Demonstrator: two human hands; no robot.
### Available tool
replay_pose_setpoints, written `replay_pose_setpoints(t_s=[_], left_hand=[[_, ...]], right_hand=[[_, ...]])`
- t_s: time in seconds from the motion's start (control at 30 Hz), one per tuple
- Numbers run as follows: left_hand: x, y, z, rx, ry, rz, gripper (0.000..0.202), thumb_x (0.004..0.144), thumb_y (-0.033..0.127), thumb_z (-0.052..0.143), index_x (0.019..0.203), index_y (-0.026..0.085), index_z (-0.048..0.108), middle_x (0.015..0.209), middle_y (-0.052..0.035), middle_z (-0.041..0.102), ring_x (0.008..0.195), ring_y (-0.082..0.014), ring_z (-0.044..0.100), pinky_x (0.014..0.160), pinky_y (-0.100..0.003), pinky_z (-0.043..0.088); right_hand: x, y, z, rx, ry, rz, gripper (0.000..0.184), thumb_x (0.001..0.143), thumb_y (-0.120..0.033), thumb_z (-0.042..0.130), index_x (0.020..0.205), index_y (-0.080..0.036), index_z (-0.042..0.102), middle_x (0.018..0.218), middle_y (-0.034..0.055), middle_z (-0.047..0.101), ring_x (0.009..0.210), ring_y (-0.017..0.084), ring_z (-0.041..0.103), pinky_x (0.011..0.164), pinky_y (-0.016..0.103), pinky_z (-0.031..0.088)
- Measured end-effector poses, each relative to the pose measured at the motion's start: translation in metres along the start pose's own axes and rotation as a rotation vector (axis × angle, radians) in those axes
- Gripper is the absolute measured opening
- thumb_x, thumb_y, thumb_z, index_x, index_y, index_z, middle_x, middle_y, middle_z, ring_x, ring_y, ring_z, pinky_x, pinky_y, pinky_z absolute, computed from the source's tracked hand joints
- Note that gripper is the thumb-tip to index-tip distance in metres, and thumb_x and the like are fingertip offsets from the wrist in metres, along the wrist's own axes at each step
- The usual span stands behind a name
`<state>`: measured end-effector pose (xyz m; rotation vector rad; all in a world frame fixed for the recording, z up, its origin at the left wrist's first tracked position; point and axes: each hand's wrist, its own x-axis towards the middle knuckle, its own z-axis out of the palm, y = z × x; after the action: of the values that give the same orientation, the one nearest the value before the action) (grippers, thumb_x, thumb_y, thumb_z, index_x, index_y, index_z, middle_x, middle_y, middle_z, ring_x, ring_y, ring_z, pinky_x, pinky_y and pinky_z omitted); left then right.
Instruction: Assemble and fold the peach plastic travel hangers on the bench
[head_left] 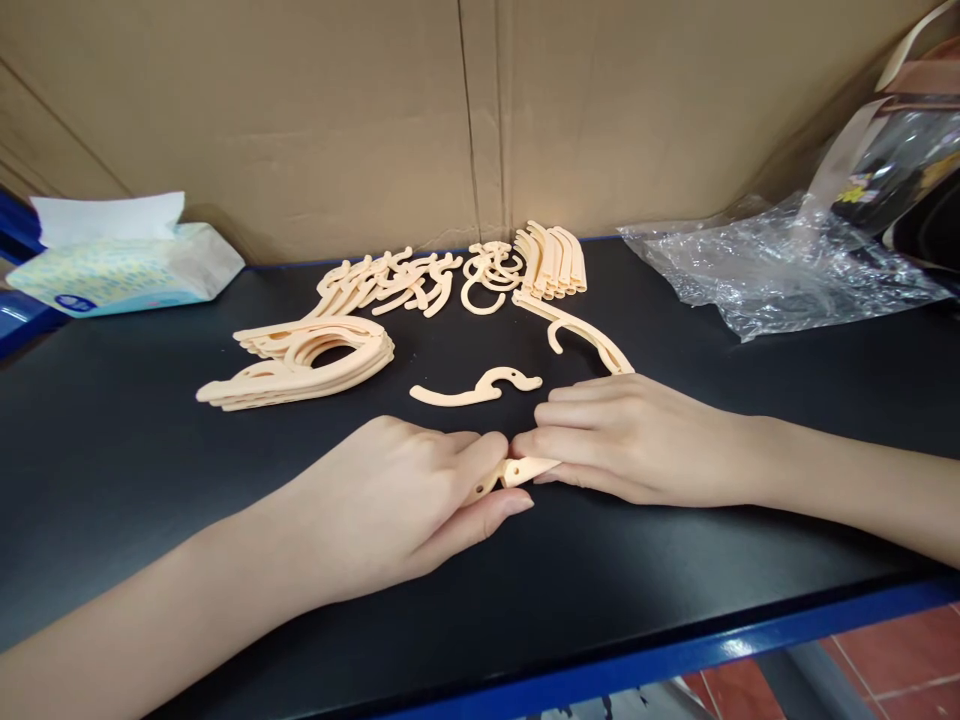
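Close to the table's front, my left hand (427, 490) pinches a beige plastic hanger piece (482, 488) with a small hole in its end. My right hand (637, 440) grips another beige hanger arm (529, 469), also with a hole. The two ends meet between my fingers; whether they are joined I cannot tell. Just beyond lies a loose curved hanger arm (457, 397) with a swan-like end. A longer piece with a small hook (577, 325) runs toward the back of my right hand, its near end partly hidden.
Stacked hangers (360, 350) sit at left. Behind them are a row of hanger arms (364, 283), a pile of hooks (484, 290) and stacked curved arms (555, 262). A tissue pack (127, 268) stands back left, crumpled clear plastic (780, 265) back right. Cardboard (337, 120) rises behind.
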<state>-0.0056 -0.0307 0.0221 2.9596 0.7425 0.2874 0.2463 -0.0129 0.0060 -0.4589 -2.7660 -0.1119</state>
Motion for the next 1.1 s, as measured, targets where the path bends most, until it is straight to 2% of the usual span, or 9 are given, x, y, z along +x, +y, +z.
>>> replay_pose_setpoints(t_s=[0.27, 0.63, 1.1], left_hand=[[-0.006, -0.003, 0.009, -0.026, 0.049, 0.052, 0.04, 0.117, 0.041, 0.026, 0.084, 0.024, 0.041, 0.064, 0.0074, 0.051, 0.046, -0.0112, 0.046, 0.046, -0.03, 0.025], [-0.01, 0.0, 0.014, 0.121, 0.112, 0.072, 0.039, 0.117, 0.041, 0.019, 0.088, 0.025, 0.038, 0.063, 0.0088, 0.049, 0.043, -0.0125, 0.046, 0.045, -0.032, 0.027], [-0.008, -0.003, 0.013, 0.061, 0.088, 0.101, 0.038, 0.117, 0.041, 0.023, 0.088, 0.025, 0.039, 0.065, 0.0087, 0.051, 0.044, -0.0119, 0.046, 0.045, -0.031, 0.028]], right_hand=[[0.003, -0.001, -0.001, -0.026, 0.046, -0.051, 0.038, 0.114, -0.028, 0.037, 0.096, -0.017, 0.069, 0.074, -0.0029, 0.055, 0.065, 0.012, 0.045, 0.06, 0.028, 0.036], [0.002, -0.005, 0.002, -0.043, 0.099, -0.057, 0.039, 0.115, -0.028, 0.037, 0.087, -0.018, 0.063, 0.072, -0.0044, 0.052, 0.063, 0.011, 0.042, 0.054, 0.028, 0.032], [0.001, -0.004, -0.001, -0.042, 0.072, -0.053, 0.036, 0.115, -0.026, 0.039, 0.093, -0.018, 0.067, 0.072, -0.005, 0.05, 0.061, 0.01, 0.04, 0.054, 0.027, 0.032]])
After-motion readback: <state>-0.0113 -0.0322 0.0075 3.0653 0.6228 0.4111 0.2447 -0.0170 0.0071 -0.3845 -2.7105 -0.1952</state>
